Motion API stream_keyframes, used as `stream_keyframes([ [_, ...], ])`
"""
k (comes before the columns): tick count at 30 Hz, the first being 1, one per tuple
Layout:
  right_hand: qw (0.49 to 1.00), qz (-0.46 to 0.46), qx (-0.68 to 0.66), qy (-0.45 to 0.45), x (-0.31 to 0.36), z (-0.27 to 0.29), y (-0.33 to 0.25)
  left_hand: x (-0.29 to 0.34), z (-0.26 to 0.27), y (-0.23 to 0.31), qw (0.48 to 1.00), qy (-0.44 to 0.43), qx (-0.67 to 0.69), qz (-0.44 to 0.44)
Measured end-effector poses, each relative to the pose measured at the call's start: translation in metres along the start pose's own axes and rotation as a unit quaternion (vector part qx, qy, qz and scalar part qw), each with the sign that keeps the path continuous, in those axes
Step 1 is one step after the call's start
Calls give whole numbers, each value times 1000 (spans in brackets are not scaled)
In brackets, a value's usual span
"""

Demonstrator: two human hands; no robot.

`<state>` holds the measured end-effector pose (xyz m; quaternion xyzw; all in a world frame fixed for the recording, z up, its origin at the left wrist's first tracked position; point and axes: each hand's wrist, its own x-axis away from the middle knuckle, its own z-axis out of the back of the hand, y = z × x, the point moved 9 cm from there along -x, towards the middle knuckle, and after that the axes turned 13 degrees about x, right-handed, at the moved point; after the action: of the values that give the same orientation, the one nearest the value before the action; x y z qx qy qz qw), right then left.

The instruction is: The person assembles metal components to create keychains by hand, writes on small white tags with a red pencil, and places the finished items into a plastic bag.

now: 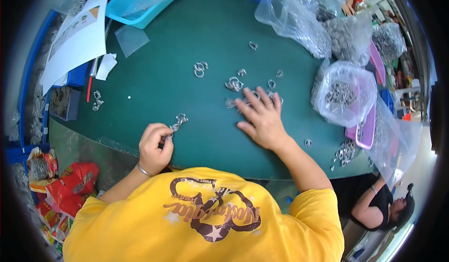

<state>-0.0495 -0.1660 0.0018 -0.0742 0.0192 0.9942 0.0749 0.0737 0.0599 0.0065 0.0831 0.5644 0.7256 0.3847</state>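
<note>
My left hand (155,147) is closed in a pinch near the table's front edge. Its thumb and fingertips grip small silvery metal rings (181,118) that stick out to the right in a short cluster; the part inside the fingers is hidden. To the right, my right hand (263,122) lies with fingers spread over more loose rings on the green tabletop, partly covering them. Just beyond its fingers sits a small heap of rings (234,84). Another little group of rings (200,69) lies farther off, between the two hands, and single pieces are scattered around.
A bag-lined tub of metal pieces (340,93) and a pink tray (367,131) stand at right, near a loose pile (346,152). Filled plastic bags (348,35) crowd the far right. A turquoise basket (140,5) and paper sheets (77,40) are far left. A co-worker (379,206) is at right.
</note>
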Motion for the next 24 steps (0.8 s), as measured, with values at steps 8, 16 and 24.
stream_keyframes([
  [8, 916, -245, -242, 204, 69, 42, 92, 0, -3, 0, 1000, -2, -6, -14],
  [16, 970, -154, -166, 89, 42, 17, 80, 1, -4, -2, 1000, -10, -16, -16],
  [24, 964, -134, -194, 123, 37, 15, 68, 2, -4, 0, 1000, -5, -24, -19],
])
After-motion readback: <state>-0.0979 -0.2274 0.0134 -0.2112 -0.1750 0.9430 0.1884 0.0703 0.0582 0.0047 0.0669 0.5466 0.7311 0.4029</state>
